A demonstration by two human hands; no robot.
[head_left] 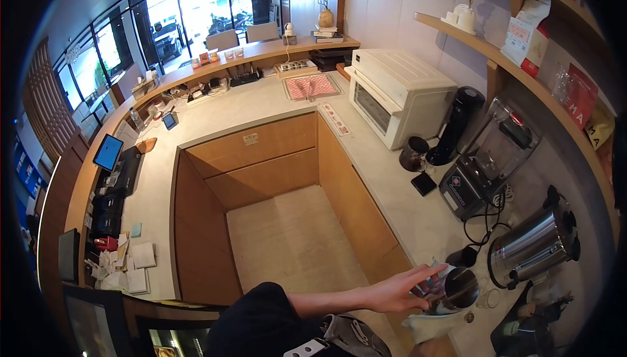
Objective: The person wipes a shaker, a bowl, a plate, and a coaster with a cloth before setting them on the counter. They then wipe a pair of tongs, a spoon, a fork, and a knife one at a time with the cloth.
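My left hand (398, 290) reaches across from the bottom middle, its fingers curled around the side of a metal pitcher (462, 290). The pitcher is tilted, its round dark mouth facing me, and coloured reflections or print show near my fingers. Just below it is a pale cloth (441, 323), bunched by the counter edge. Part of my right hand (432, 347) shows under the cloth at the bottom edge; it is blurred and its fingers are hidden. A small clear glass (488, 299) stands right of the pitcher.
On the right counter (372, 177) stand a metal urn (532, 246), a blender (480, 167), a dark jug (414, 153), a black cylindrical device (459, 122) and a white oven (405, 89). Wooden shelves (483, 47) overhang it. Papers (140, 256) and a screen (108, 152) are on the left.
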